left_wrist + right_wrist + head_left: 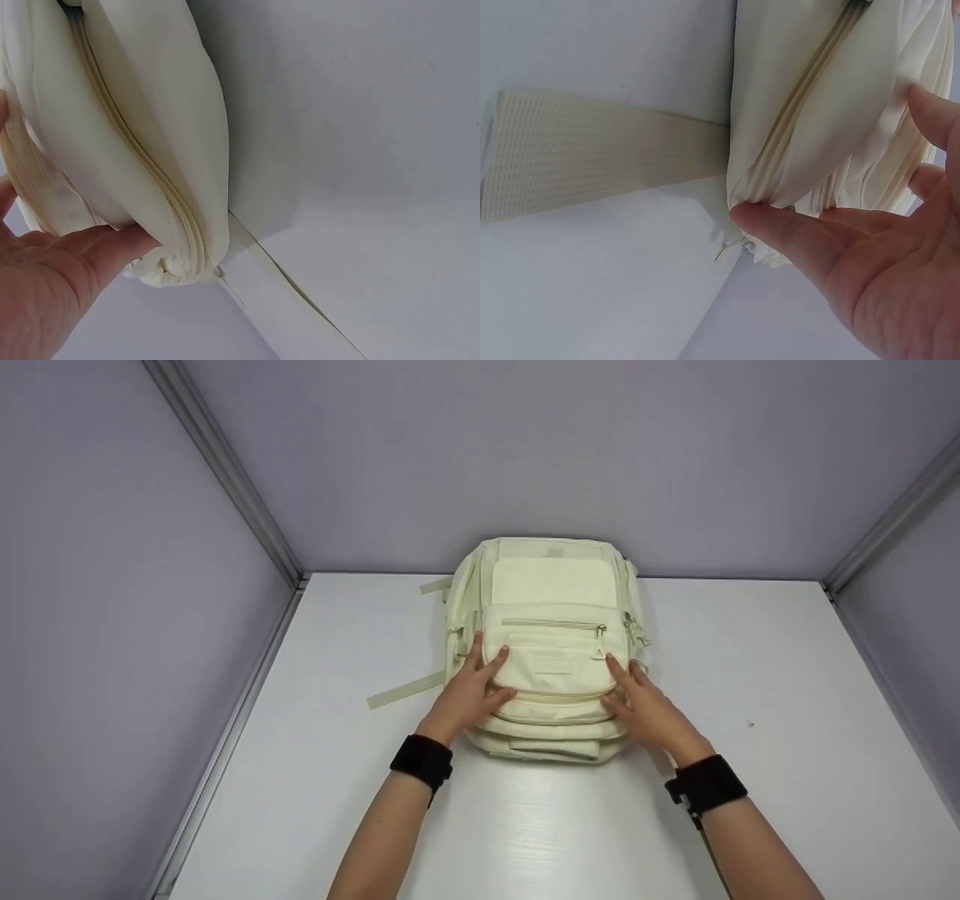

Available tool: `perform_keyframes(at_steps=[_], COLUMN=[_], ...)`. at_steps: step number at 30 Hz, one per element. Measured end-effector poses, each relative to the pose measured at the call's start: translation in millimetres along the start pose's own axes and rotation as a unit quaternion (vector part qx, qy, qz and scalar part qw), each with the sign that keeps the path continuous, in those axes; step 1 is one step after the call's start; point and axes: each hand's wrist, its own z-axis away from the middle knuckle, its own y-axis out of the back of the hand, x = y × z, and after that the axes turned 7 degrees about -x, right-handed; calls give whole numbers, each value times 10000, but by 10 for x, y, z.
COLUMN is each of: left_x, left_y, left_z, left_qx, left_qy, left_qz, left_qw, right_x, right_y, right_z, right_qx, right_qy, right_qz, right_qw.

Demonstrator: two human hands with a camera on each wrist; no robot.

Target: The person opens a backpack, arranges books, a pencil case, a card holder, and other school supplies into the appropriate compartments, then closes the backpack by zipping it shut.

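Note:
A cream backpack [555,585] lies on its back with its zipped front pocket facing up. On its lower left side rests my left hand [466,694], fingers spread along the edge of the pocket. My right hand [652,716] touches the lower right side in much the same way. A metal zipper pull [598,645] hangs from the pocket's zipper near the right fingertips. In the left wrist view, my fingers reach across the side of the bag beside a long zipper [142,154]. In the right wrist view, fingertips press the bag's side, and some fingers are partly hidden.
The white table [337,810] meets a pale back wall [555,450] just behind the bag. Webbing straps [405,690] stick out to the left. A small scrap [750,724] lies at right. Metal frame posts [232,480] stand at the corners.

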Motion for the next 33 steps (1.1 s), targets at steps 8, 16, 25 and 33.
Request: perform_keyframes(at_steps=[8, 16, 25, 33], left_x=[-15, -68, -299, -581], left_y=[-3, 98, 268, 435], left_z=[-34, 13, 178, 379], left_qx=[-5, -121, 464, 882], left_qy=[29, -5, -4, 442], left_qz=[-26, 192, -299, -1193], left_qw=[10000, 9997, 9985, 9879], right_x=[27, 84, 204, 417], right_y=[23, 122, 386, 526], right_z=[-5, 61, 258, 406], right_qx=[16, 237, 734, 1690], right_qy=[99, 632, 319, 216], right_qz=[-54, -69, 383, 1116], right_qw=[9999, 9977, 9961, 9790])
